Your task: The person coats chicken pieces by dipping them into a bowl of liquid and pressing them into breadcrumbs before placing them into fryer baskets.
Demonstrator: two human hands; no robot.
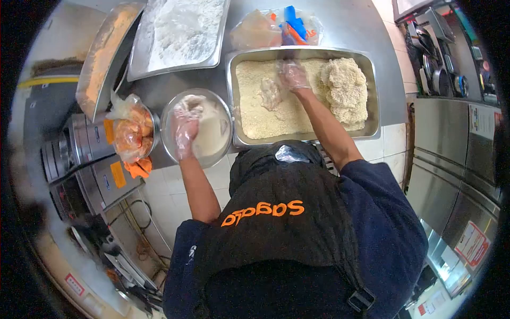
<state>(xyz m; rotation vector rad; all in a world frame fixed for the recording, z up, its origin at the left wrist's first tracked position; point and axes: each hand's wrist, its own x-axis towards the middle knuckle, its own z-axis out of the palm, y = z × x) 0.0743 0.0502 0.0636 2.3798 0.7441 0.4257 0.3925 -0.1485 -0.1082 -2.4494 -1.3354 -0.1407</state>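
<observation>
My left hand [185, 127], in a clear plastic glove, reaches into a round bowl [227, 137] of pale, milky batter [213, 129]. Its fingers are closed around a wet, batter-coated piece of meat [194, 104] near the bowl's far side. Also gloved, my right hand [293, 75] is over the far part of a deep metal tray [304, 137] of breadcrumbs [255, 121]; its fingers are smeared by motion. Left of that hand, a partly bare, wet piece of meat [270, 94] lies on the crumbs. Crumb-coated pieces [345, 90] are heaped at the tray's right end.
A tray of white flour [180, 32] sits at the back left, beside a long tray with orange-tan powder [106, 56]. A bagged container of orange-coloured pieces [134, 130] stands left of the bowl. Plastic bags [260, 29] lie behind the crumb tray on the steel table [356, 24].
</observation>
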